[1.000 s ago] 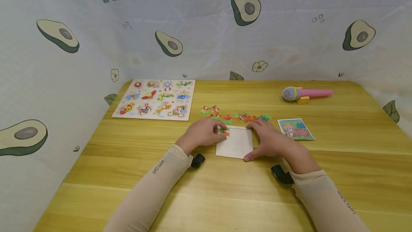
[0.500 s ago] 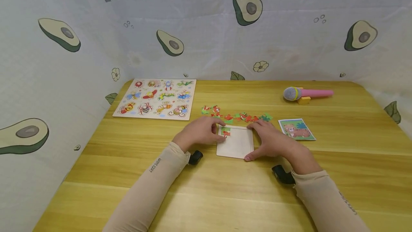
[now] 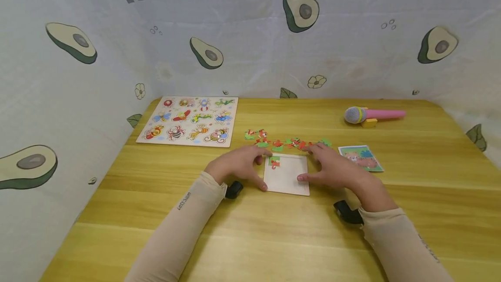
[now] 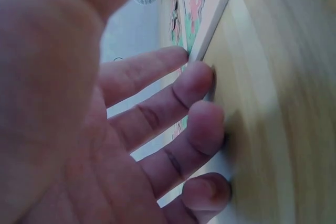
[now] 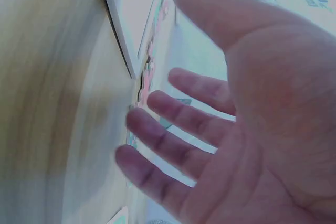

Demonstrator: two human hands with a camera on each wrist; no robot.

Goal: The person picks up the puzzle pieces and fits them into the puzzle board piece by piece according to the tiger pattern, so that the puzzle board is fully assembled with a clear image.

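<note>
A small pale square puzzle tray (image 3: 285, 181) lies at the middle of the table, with a green and red jigsaw piece (image 3: 275, 160) in its upper left corner. My left hand (image 3: 240, 164) is at the tray's left side; its index fingertip touches the upper left corner and its thumb is by the lower left edge. Slightly curved fingers (image 4: 197, 129) rest along that side in the left wrist view. On the right, my right hand (image 3: 338, 169) spreads loosely, holding nothing, its thumb over the tray's right edge and its fingertips near loose jigsaw pieces (image 3: 277, 145) behind the tray.
A picture card (image 3: 364, 159) showing a tiger lies right of the right hand. An insect peg puzzle board (image 3: 188, 121) sits back left. At the back right, a pink toy microphone (image 3: 381, 114) rests by a yellow block (image 3: 369, 122). Avocado-print cloth hangs behind the table.
My left fingers have left the jigsaw piece, and the thumb has slid down to the tray's lower left edge. My right hand has lifted off the tray's right corners, its thumb moving up.
</note>
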